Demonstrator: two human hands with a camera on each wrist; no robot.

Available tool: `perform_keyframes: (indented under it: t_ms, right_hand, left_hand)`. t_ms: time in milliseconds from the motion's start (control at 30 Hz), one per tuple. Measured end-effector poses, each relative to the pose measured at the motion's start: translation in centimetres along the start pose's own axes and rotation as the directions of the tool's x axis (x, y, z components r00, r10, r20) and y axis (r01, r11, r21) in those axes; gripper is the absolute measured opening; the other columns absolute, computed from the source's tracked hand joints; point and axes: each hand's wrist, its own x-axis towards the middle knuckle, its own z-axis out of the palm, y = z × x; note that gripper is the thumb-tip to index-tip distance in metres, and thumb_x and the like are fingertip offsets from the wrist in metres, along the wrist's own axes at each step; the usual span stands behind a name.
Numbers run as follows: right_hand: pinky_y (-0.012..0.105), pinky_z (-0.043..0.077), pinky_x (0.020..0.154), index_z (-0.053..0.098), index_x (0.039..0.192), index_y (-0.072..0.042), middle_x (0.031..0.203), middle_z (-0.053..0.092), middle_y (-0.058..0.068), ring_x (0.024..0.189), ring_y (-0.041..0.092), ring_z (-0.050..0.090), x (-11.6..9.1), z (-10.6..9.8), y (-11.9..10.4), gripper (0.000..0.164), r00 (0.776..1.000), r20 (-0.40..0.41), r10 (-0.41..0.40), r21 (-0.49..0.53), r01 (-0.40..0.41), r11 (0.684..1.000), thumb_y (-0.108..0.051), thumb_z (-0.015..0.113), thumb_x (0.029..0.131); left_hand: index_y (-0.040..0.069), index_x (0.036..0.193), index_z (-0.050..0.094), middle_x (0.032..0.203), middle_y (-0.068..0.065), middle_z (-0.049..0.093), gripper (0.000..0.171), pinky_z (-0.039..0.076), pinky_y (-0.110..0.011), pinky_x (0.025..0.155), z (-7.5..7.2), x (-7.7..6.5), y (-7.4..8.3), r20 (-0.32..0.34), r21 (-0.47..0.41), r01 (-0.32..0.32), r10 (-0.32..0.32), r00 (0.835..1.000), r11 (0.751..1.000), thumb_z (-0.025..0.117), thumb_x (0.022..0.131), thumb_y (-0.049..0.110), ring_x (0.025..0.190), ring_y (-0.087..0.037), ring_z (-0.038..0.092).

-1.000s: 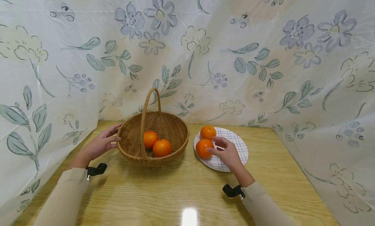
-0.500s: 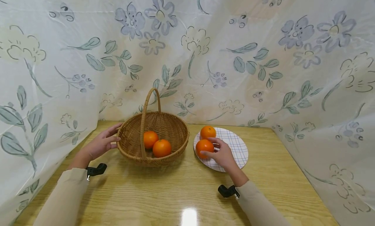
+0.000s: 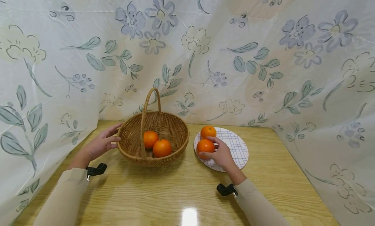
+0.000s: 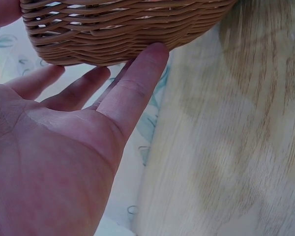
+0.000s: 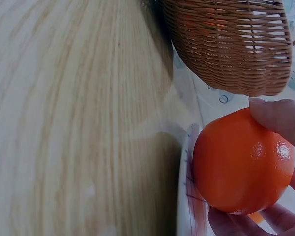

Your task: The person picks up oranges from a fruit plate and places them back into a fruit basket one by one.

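Note:
A wicker basket [image 3: 175, 122] with a tall handle stands left of centre in the head view, holding two oranges, one left orange [image 3: 150, 139] and one right orange [image 3: 162, 148]. My left hand [image 3: 101, 143] touches the basket's left side with fairly straight fingers; the left wrist view has the fingertips against the weave. On a white checked plate [image 3: 235, 148] lie a near orange [image 3: 205, 147] and, behind it, a far orange [image 3: 208, 131]. My right hand [image 3: 221, 154] grips the near orange, thumb on one side and fingers on the other. In the right wrist view this orange [image 5: 241, 162] is against the plate.
Everything stands on a wood-grain table [image 3: 164, 193]. A flower-printed cloth [image 3: 205, 57] hangs behind and along both sides. Between basket and plate runs a narrow strip of table. The basket's handle [image 3: 145, 122] arches above its rim.
My right hand has moved left and closed its thumb and fingers round the near orange, which has shifted very slightly. My left hand and the basket have stayed put.

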Motion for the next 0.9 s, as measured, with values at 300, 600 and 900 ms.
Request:
perform_keyframes:
  t_ms: [300, 600, 900]
  right_hand:
    - [0.042, 0.055, 0.093, 0.062, 0.140, -0.020, 0.135, 0.063, 0.008, 0.112, 0.030, 0.060, 0.0, -1.0, 0.3, 0.073, 1.000, -0.003, 0.011, -0.039, -0.011, 0.999, -0.038, 0.092, 0.075]
    - [0.046, 0.054, 0.097, 0.063, 0.138, -0.019, 0.137, 0.062, 0.007, 0.116, 0.031, 0.059, 0.5, -1.2, 0.7, 0.072, 1.000, 0.019, 0.021, -0.053, -0.020, 0.998, -0.039, 0.092, 0.075]
    - [0.046, 0.057, 0.097, 0.064, 0.137, -0.014, 0.136, 0.064, 0.010, 0.115, 0.032, 0.062, 1.0, -1.3, 0.6, 0.069, 1.000, 0.022, -0.001, -0.028, 0.002, 1.000, -0.032, 0.091, 0.076]
  left_hand:
    - [0.003, 0.164, 0.006, 0.163, -0.031, 0.005, 0.070, 0.059, -0.026, 0.091, -0.1, 0.1, 0.0, 0.006, -0.004, -0.019, 0.019, 1.000, 1.000, 0.047, 0.107, 0.007, 0.123, -0.001, 0.057]
    - [0.003, 0.164, 0.006, 0.161, -0.028, 0.010, 0.070, 0.058, -0.026, 0.092, 0.0, 0.4, -0.2, 0.014, -0.018, -0.025, 0.026, 1.000, 1.000, 0.046, 0.107, 0.007, 0.123, -0.004, 0.057]
    - [0.004, 0.165, 0.003, 0.161, -0.030, 0.007, 0.071, 0.059, -0.026, 0.091, 0.2, 0.3, 0.1, 0.013, -0.026, -0.005, 0.006, 1.000, 1.000, 0.045, 0.108, 0.007, 0.121, -0.005, 0.058]
